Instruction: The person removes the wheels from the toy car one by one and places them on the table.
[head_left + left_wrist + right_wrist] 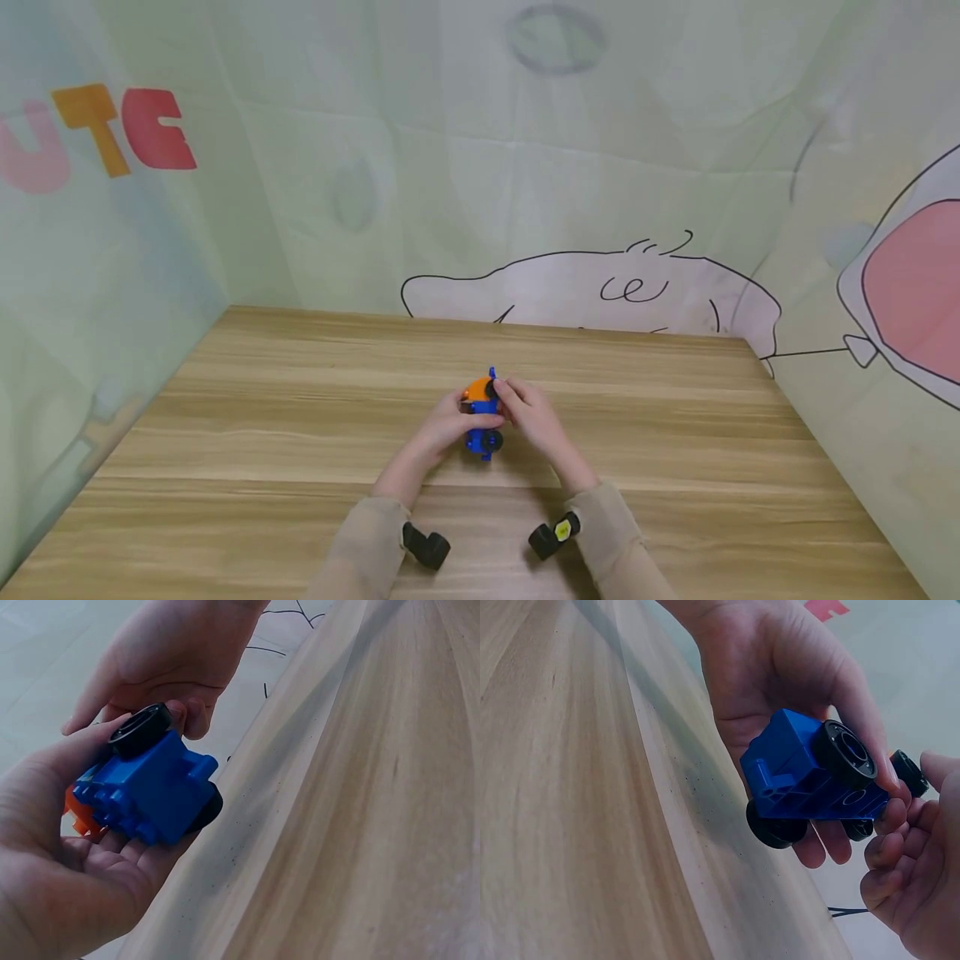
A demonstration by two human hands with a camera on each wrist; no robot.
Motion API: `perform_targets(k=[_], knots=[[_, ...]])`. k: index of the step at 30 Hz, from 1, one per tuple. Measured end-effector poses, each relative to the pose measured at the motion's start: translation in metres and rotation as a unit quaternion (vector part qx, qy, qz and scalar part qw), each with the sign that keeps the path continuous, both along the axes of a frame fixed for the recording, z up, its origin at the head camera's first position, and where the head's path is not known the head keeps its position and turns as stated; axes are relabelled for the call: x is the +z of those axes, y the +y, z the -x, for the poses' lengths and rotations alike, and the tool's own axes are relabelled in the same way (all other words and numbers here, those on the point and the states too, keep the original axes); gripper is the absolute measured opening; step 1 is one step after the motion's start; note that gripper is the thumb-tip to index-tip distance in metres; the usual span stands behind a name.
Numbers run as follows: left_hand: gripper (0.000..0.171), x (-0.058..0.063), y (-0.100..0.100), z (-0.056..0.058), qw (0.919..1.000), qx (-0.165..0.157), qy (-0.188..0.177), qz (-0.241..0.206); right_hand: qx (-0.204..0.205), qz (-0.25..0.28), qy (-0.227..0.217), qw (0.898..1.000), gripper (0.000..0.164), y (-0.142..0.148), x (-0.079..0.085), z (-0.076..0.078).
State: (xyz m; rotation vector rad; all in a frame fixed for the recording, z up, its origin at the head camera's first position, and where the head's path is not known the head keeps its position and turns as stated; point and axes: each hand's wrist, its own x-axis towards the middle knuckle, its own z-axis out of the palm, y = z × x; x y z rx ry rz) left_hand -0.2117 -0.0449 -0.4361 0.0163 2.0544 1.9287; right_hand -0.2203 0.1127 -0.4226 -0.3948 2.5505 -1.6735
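Currently in both hands: a toy car [482, 407], raised over the middle of the bench [300, 417], one end pointing away from the person
Toy car colours: blue body [154, 787] at the near end, orange section [477, 389] at the far end, black wheels along it, among them a near wheel [846, 754] and a far wheel [907, 774]
Left hand [446, 427]: closed round the car's middle, thumb laid across one side beside the near wheel, other fingers supporting it from the opposite side
Right hand [532, 414]: fingers bent in and thumb close to them, gripping the car at its orange end, by the far wheel; the exact contact is partly hidden
Hands together: fingertips close to each other at the car, the right reaching farther forward than the left
Sleeves: beige left sleeve [366, 542] and right sleeve [611, 533], each with a black device at the wrist; the right device [555, 535] carries a yellow patch
Bench top: wood-grained, with pale and darker streaks
Backdrop [300, 183]: pale green sheet behind the bench, with coloured letters [160, 129] at the left, an outlined cartoon figure [555, 287] and a pink balloon shape [918, 292] at the right
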Motion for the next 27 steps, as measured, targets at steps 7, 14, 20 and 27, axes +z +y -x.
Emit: perform_targets(k=[7, 14, 20, 27], knots=[[0.061, -0.0007, -0.0005, 0.0002, 1.0, 0.0, 0.002, -0.003, 0.0, -0.003, -0.013, 1.0, 0.036, -0.0011, 0.0023, -0.0002], [0.059, -0.0011, -0.0001, 0.0004, 0.9999, 0.0, 0.008, -0.007, 0.005, 0.002, 0.002, 1.0, 0.038, -0.0001, -0.001, -0.0009], [0.058, -0.0017, -0.0002, 0.0003, 0.9999, 0.002, 0.01, -0.002, 0.025, 0.0, 0.019, 1.0, 0.041, 0.0012, -0.0052, 0.0008], [0.059, -0.0012, 0.0008, -0.0004, 0.9999, 0.006, 0.009, 0.003, 0.025, 0.021, 0.005, 0.999, 0.041, 0.0006, -0.0063, 0.0008]])
